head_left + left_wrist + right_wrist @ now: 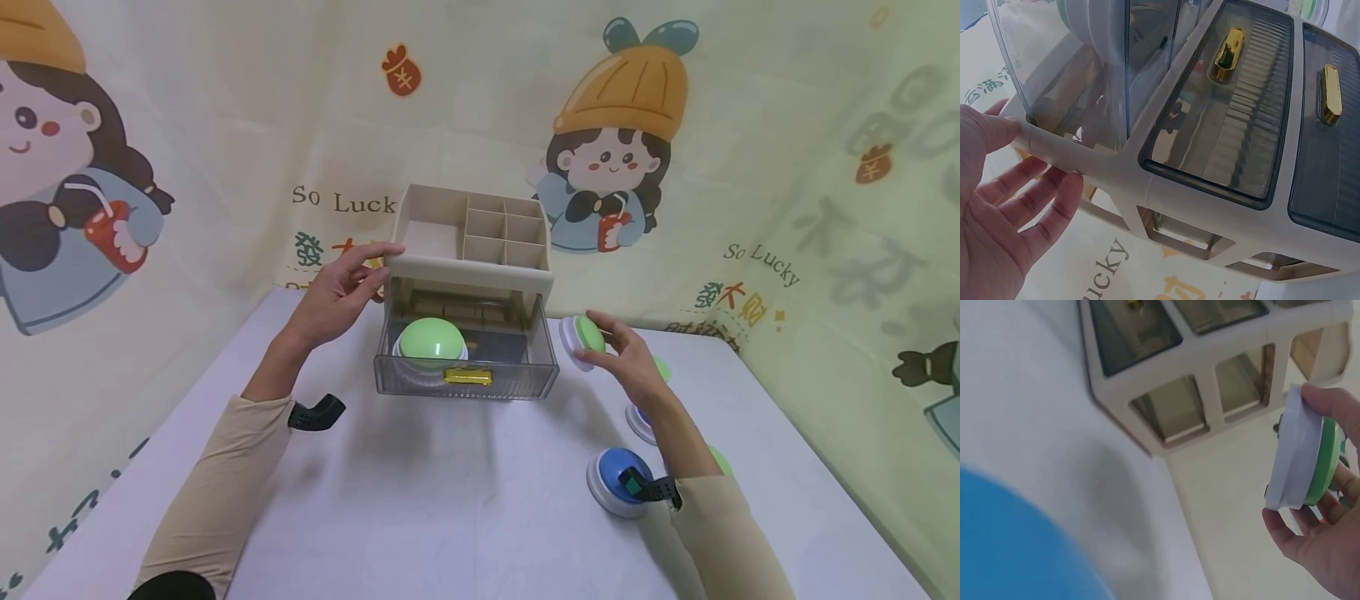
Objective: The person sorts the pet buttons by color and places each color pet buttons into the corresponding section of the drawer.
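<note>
A beige drawer organizer (470,267) with a compartmented top stands at the back of the white table. Its clear top drawer (405,377) is pulled out, with a green-domed push button (431,337) lying inside. At the organizer's upper left corner, my left hand (337,293) holds the frame edge between thumb and fingers. Below the drawer, two more drawers show closed in the left wrist view, each with a gold handle (1332,94). Just right of the open drawer, my right hand (626,358) grips another green-and-white push button (1297,456) by its base, tilted on its side above the table.
A blue push button (617,475) sits on the table under my right wrist. Behind the right forearm are a second blue one (637,425) and two green ones, partly hidden. A printed cloth (480,125) hangs right behind the organizer and along both sides.
</note>
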### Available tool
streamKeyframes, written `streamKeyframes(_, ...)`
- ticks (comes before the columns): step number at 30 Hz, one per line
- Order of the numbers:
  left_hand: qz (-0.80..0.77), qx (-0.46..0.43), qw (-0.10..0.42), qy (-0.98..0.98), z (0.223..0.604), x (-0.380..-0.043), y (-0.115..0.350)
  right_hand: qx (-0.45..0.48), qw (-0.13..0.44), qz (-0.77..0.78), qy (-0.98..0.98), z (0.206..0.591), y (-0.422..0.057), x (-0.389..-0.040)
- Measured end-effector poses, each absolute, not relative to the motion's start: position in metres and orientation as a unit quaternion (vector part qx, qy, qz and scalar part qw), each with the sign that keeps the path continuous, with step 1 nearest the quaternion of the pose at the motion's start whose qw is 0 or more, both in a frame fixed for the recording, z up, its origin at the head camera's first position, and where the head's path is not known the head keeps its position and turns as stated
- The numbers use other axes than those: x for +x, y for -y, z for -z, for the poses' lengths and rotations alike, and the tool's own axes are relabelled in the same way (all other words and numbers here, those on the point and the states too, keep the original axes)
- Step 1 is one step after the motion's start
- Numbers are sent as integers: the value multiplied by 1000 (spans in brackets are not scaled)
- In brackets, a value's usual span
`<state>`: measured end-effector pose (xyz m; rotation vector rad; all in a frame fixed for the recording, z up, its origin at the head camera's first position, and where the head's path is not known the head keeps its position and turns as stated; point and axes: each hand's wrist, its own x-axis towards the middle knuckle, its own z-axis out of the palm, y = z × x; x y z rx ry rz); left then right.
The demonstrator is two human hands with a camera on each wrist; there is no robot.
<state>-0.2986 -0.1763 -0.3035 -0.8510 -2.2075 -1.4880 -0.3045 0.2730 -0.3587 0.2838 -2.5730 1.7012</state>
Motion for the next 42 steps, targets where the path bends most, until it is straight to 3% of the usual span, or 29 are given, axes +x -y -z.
streamKeyframes(14, 520, -304, 178, 778, 305, -299, 177, 133, -27, -707, 695, 343, -261, -289)
streamKeyframes(33, 524, -298, 177, 778, 306, -300, 177, 209, -28, -739, 639, 319, -250, -264)
streamKeyframes(37, 520, -294, 177, 782, 306, -299, 177, 232, -11, -725, 648, 313, -247, -257)
streamKeyframes(42, 519, -294, 178, 783, 306, -299, 177, 251, 52, -659, 707, 306, -242, -247)
